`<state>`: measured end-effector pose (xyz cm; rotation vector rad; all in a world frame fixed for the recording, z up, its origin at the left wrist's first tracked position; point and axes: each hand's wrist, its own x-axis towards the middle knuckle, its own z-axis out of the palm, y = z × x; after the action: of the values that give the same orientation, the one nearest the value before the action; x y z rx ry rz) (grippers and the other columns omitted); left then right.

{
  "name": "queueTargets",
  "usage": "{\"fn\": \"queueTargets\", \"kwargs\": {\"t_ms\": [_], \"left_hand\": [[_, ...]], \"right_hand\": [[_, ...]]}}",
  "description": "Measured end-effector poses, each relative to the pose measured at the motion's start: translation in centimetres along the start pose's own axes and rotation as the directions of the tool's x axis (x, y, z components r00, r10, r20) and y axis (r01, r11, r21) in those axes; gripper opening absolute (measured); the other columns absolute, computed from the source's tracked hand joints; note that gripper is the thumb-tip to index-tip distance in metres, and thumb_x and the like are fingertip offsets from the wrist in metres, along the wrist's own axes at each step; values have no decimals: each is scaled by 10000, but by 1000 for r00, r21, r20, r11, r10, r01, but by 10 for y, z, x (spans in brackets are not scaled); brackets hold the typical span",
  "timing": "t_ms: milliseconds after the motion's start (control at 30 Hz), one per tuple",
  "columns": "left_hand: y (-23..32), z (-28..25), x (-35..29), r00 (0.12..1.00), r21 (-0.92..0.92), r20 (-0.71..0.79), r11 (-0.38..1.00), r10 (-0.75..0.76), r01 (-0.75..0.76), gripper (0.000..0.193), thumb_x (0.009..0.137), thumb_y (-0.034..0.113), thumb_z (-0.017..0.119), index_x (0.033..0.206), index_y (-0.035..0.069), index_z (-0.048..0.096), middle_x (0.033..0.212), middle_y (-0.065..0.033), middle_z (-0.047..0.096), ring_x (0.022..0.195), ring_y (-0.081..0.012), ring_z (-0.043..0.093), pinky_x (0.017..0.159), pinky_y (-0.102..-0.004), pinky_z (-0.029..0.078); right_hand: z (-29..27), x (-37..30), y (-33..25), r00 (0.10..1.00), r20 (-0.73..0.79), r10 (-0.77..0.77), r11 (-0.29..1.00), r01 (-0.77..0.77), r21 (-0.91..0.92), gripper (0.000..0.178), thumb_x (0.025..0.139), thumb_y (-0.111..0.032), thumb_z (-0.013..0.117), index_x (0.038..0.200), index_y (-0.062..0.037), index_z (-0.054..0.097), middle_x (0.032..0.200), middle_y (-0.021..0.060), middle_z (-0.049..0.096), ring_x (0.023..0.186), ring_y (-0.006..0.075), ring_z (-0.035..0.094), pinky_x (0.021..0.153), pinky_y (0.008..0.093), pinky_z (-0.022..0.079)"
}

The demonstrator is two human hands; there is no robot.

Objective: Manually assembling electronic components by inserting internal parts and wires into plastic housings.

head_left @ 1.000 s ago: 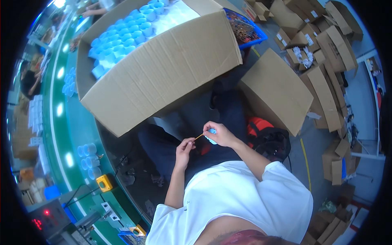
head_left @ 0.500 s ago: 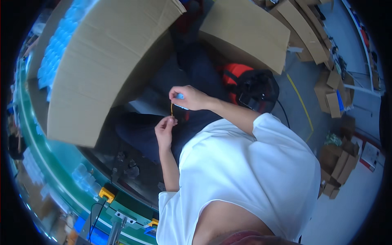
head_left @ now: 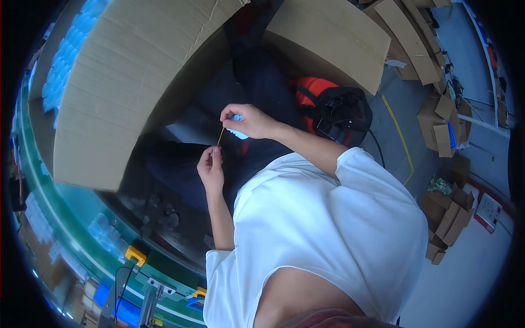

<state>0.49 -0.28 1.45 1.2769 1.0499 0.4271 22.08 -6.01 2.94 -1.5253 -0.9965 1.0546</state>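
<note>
A thin orange-yellow strip [head_left: 221, 136] runs between my two hands, slightly slanted and pulled straight. Its lower end is pinched in the fingertips of my left hand [head_left: 211, 170]. My right hand [head_left: 251, 121], above and to the right, pinches the upper end between thumb and finger. Tucked in the right palm is a small light-blue item [head_left: 237, 129], partly hidden by the fingers; its kind I cannot make out. Both hands are over my dark-trousered legs [head_left: 262, 82].
A large open cardboard box [head_left: 126, 93] stands at left, with another box flap [head_left: 333, 41] at far right. A green conveyor [head_left: 60, 218] curves along the left, carrying clear plastic pieces [head_left: 106, 235]. Beyond my right arm lies a red and black bag [head_left: 339, 112]. Cardboard cartons [head_left: 448, 213] sit further right.
Both hands have shifted a little left and farther away. The strip now slants more, and more of the light-blue item shows in my right palm.
</note>
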Motion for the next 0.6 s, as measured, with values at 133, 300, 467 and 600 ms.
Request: {"fn": "queueTargets", "kwargs": {"t_ms": [133,300,467,600], "left_hand": [[22,10,-1,972,101,-121,977,201,-189,152,988,116,670,997,-29,714,808,-2,614,695,-97,521,620,-222,395],[56,12,-6,926,307,-127,902,356,-305,128,944,68,696,963,-56,723,748,-60,631,665,-107,564,612,-226,427],[55,16,-9,880,256,-150,877,452,-407,108,932,47,702,938,-60,710,754,-61,623,644,-104,531,576,-234,382],[47,10,-8,861,138,-272,903,431,-408,93,906,32,717,942,-54,726,743,-81,640,617,-118,552,562,-240,398]], "right_hand": [[6,6,2,987,10,163,950,-160,270,177,1006,-187,633,1089,-39,680,1062,81,704,1048,199,671,918,308,518],[1,2,4,929,194,314,428,-321,845,344,1047,-303,569,1255,-34,616,1163,89,678,1112,193,645,988,339,512],[10,-13,-12,872,430,234,455,-489,744,375,1047,-345,557,1253,-36,614,1111,112,697,1095,201,660,963,350,528],[16,-20,-11,771,628,110,910,-332,247,462,1051,-434,489,1251,-34,605,1113,109,690,1044,214,670,933,354,543]]}}
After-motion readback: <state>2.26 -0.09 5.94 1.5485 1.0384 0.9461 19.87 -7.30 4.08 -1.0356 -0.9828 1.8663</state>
